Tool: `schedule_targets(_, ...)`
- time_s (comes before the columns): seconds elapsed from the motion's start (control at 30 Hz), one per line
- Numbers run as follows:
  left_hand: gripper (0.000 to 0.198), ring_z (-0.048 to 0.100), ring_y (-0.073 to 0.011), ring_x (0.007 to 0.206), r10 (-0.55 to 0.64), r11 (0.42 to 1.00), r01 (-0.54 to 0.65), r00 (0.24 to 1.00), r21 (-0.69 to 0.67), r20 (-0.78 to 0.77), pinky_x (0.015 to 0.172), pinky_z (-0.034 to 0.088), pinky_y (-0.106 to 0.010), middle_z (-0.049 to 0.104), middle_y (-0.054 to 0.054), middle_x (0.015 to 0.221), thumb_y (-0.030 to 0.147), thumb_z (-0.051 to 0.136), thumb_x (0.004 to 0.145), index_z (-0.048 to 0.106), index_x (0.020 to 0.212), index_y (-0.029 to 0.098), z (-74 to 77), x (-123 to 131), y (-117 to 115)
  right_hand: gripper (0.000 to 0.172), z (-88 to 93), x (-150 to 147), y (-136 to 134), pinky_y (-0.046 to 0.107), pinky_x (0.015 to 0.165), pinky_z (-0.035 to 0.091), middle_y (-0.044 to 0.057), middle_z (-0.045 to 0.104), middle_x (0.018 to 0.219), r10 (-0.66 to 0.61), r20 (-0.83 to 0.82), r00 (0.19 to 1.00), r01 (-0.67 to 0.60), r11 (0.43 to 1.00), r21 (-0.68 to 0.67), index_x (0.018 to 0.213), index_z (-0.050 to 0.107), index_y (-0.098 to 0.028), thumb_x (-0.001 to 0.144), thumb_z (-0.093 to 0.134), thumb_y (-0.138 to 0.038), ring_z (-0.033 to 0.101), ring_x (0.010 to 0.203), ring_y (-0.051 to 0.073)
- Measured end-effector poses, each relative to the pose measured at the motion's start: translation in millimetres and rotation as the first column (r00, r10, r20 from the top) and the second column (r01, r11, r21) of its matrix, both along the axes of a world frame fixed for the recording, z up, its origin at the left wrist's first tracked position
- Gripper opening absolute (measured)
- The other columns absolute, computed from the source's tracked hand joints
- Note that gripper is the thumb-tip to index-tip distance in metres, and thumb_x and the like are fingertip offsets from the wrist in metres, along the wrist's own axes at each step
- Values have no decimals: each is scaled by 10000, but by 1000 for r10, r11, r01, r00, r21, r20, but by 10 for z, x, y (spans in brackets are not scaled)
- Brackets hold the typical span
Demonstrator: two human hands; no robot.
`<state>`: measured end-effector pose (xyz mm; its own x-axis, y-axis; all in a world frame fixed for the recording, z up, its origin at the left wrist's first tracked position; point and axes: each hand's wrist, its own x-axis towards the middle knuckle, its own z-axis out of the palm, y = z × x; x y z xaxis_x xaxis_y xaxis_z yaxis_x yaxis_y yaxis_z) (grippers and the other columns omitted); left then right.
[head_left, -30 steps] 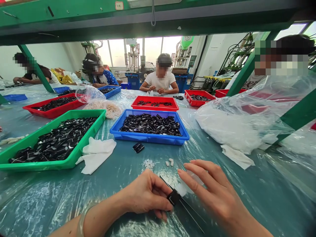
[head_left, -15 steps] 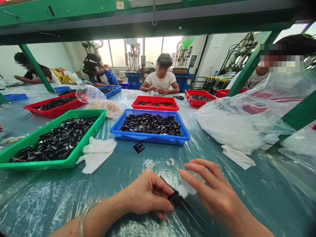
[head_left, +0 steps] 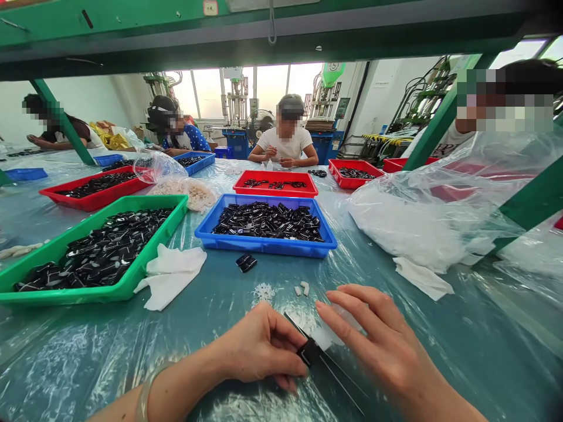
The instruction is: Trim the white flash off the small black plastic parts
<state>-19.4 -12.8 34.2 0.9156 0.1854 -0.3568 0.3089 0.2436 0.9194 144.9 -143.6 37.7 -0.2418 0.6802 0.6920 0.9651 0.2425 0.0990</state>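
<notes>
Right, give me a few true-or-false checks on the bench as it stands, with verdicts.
1. The left hand pinches a small black part. True.
2. Two loose black parts lie on the table just in front of the blue tray. True.
3. The blue tray is empty. False: it is filled with black parts.
4. A white cloth lies beside the green tray. True.
5. The right hand is clenched in a fist. False: its fingers are spread open above the table.
</notes>
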Motion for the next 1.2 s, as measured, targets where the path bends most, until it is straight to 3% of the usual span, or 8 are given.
schedule_targets(0.3,176,577,-94,469,13,999,-13,1000,-29,4,480,478,-173,615,-13,525,173,715,578,720,735,95,-6,-8,4,301,22,73,-37,412,834,440,122,584,1032,23,-42,999,-27,994,-106,1056,584,-164,939,331,-49,479,1048,253)
schedule_targets(0.57,214,558,-90,446,6,1000,-7,1000,-18,-25,467,461,-175,598,-7,505,177,718,557,720,752,87,-11,-1,-15,413,-39,29,25,395,786,466,92,594,992,-31,-85,996,26,998,-58,1063,577,-202,852,346,68,507,988,233)
schedule_targets(0.87,219,570,-102,463,26,999,-26,999,-18,-31,488,469,-189,597,2,504,208,736,559,718,757,115,-7,-7,-15,324,-7,86,-22,404,828,473,111,588,1044,25,-69,997,-34,991,-128,1063,581,-195,907,356,-21,484,1058,248)
schedule_targets(1.03,166,575,-98,465,39,999,-39,999,5,12,490,471,-181,612,-11,517,228,741,583,718,697,108,-8,-2,5,391,11,119,19,401,818,463,94,612,1016,-4,-49,999,1,998,-65,1037,591,-204,849,353,43,510,1031,243)
schedule_targets(1.13,225,592,-101,488,98,995,-98,994,6,57,510,487,-187,634,-28,545,241,745,592,731,771,106,6,13,29,397,-3,150,65,389,770,477,78,636,976,-48,-101,994,44,998,-37,1058,576,-212,814,372,26,568,947,232)
schedule_targets(1.2,260,607,-106,509,194,981,-195,976,-6,95,511,489,-183,650,-38,579,242,750,592,729,812,104,23,19,54,316,-37,195,88,365,727,497,74,649,984,-112,-233,966,100,993,-65,1072,570,-211,824,433,-71,603,909,233)
